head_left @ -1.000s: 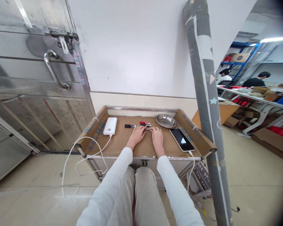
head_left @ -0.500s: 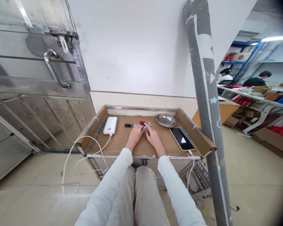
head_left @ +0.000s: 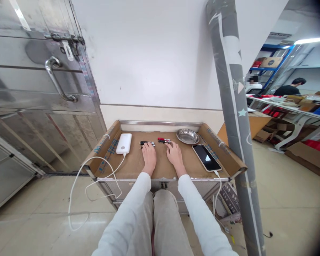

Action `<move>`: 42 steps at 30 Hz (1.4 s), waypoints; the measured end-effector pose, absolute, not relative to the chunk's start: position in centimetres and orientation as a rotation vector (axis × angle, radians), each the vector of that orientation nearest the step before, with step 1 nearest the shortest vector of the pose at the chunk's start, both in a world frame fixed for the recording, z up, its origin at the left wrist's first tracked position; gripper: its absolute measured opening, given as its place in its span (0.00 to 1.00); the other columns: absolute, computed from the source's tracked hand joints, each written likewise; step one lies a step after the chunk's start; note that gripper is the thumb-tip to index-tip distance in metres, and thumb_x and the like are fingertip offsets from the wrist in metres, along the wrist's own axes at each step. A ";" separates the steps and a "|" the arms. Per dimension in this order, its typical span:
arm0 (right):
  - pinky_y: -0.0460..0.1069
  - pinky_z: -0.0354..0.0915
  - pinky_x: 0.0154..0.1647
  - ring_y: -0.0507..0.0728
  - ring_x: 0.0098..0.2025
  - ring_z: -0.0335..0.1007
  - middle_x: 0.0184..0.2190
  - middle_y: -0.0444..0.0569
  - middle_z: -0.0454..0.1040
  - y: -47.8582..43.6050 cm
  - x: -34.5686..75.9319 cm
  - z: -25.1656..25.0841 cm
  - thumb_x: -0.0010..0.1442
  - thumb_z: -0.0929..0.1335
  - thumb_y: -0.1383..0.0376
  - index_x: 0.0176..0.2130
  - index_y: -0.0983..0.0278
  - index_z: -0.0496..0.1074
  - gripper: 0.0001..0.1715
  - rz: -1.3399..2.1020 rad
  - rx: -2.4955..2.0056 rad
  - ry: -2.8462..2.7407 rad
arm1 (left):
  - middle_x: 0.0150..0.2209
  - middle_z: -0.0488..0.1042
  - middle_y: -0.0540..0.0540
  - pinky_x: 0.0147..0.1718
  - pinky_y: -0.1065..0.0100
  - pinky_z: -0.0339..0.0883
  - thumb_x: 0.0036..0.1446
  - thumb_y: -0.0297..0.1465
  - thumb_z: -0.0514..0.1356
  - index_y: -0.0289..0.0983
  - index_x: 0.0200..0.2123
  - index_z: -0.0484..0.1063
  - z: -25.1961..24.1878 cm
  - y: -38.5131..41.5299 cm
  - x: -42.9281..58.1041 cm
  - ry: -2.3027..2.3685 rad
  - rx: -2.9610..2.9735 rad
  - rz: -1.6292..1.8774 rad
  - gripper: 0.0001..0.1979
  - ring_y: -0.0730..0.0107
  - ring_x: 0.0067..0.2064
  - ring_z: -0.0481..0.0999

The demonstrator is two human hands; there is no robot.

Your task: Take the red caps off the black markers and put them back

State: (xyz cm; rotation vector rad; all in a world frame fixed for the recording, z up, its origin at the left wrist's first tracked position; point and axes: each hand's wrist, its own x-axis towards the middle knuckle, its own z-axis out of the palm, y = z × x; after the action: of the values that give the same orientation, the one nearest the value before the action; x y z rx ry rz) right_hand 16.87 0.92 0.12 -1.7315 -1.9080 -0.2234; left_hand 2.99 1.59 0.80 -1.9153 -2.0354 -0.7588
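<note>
My left hand [head_left: 149, 156] lies palm down on the cardboard-covered table [head_left: 134, 167], its spread fingertips touching black pens [head_left: 146, 142] left of centre. To its right, my right hand [head_left: 174, 155] rests with fingers apart, the fingertips at the near edge of a black pen [head_left: 164, 141]. Just behind that pen lies a red pen [head_left: 163, 139]. Whether either hand presses on a pen is too small to tell.
A white power bank [head_left: 124, 143] with a cable sits on the left. On the right are a round metal dish [head_left: 188, 136] and a phone [head_left: 206, 157] with a cable. A grey wrapped pole [head_left: 236, 106] leans beside the table. Two people sit far right.
My left hand has moved left, away from the right hand, onto the black pens. My right hand has shifted slightly right, and the red and black pens on the right show more fully.
</note>
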 end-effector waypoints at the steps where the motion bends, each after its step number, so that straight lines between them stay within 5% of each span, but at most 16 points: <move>1: 0.54 0.58 0.53 0.60 0.55 0.59 0.57 0.54 0.63 1.0 16.9 0.1 0.63 0.59 0.69 0.55 0.59 0.67 0.22 -0.235 -1.748 -1.900 | 0.43 0.69 0.33 0.45 0.59 0.64 0.63 0.25 0.47 0.28 0.44 0.66 0.9 1.6 3.1 -2.019 -1.938 -0.760 0.12 0.54 0.46 0.69; 12: 0.51 0.57 0.47 0.59 0.47 0.61 0.43 0.54 0.69 1.9 16.8 0.8 0.63 0.60 0.69 0.46 0.65 0.69 0.13 -0.334 -1.885 -1.901 | 0.44 0.70 0.37 0.50 0.59 0.62 0.61 0.22 0.47 0.31 0.45 0.66 -0.3 4.6 5.1 -1.605 -2.325 -0.797 0.12 0.58 0.47 0.69; 42: 0.52 0.56 0.46 0.60 0.46 0.64 0.42 0.54 0.72 2.9 17.5 0.5 0.65 0.60 0.65 0.44 0.64 0.73 0.14 -0.212 -1.828 -1.946 | 0.44 0.71 0.42 0.47 0.65 0.67 0.64 0.24 0.48 0.35 0.42 0.65 0.6 5.9 5.6 -1.634 -2.685 -1.019 0.08 0.68 0.48 0.72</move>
State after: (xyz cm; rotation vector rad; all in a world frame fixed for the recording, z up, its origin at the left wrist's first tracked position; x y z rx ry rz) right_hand 17.51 2.94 0.50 -1.8279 -1.9460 -0.2123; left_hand 5.60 5.87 0.59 -2.6855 -1.6341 -1.0189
